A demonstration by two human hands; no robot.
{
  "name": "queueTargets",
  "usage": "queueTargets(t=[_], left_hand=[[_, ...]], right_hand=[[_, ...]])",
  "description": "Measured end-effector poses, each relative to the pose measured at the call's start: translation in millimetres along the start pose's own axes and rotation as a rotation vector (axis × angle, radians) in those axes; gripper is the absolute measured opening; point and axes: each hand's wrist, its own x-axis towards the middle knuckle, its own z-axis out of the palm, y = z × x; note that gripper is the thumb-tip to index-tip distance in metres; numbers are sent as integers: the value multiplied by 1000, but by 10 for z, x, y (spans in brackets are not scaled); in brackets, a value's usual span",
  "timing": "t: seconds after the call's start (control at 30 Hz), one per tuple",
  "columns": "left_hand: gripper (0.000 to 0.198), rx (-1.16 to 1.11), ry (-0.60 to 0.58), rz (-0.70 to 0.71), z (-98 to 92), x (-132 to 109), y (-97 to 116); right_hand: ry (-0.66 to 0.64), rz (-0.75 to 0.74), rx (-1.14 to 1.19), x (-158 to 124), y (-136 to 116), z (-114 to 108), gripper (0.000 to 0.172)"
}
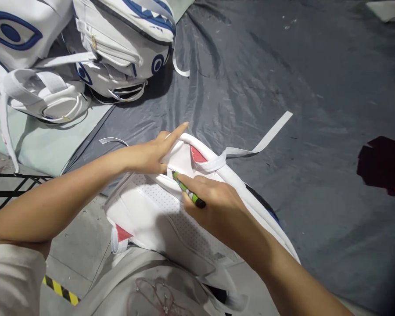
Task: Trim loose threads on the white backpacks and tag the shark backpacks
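Note:
A white backpack (151,210) with perforated back padding and red corner patches lies on my lap, its back facing up. My left hand (154,151) presses on the bag's top edge, index finger stretched out and the other fingers curled over the rim. My right hand (213,202) is closed on a green tool with a black end (188,190), its tip touching the seam near the top of the padding. A white webbing strap (263,140) runs from the bag's top out to the right over the dark sheet.
A dark grey plastic sheet (283,79) covers the floor ahead. A pile of white bags with blue eye patterns (85,48) lies at the upper left. A dark red object (383,164) sits at the right edge. Yellow-black floor tape (61,290) shows at lower left.

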Motion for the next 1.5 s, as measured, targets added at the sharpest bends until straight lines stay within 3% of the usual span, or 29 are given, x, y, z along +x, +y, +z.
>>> queueTargets(t=[0.23,0.47,0.6,0.77,1.03,1.3,1.5], left_hand=[[111,-27,-6,-18,-5,-2,8],[111,-26,-15,-24,-22,9,16],[111,-27,-14,5,-9,14,-20],[112,-27,3,10,-4,20,-34],[111,-11,18,-2,-7,4,-1],[108,-24,30,-31,-9,6,33],[99,-17,102,45,77,-94,-47]], right_hand=[[8,19,34,8,21,20,40],[-150,132,237,65,88,-24,41],[-71,96,191,62,117,13,44],[-168,90,223,106,146,-11,41],[-157,123,74,102,-10,-129,33],[-166,164,3,110,-63,-95,34],[-298,193,43,159,-212,-202,20]])
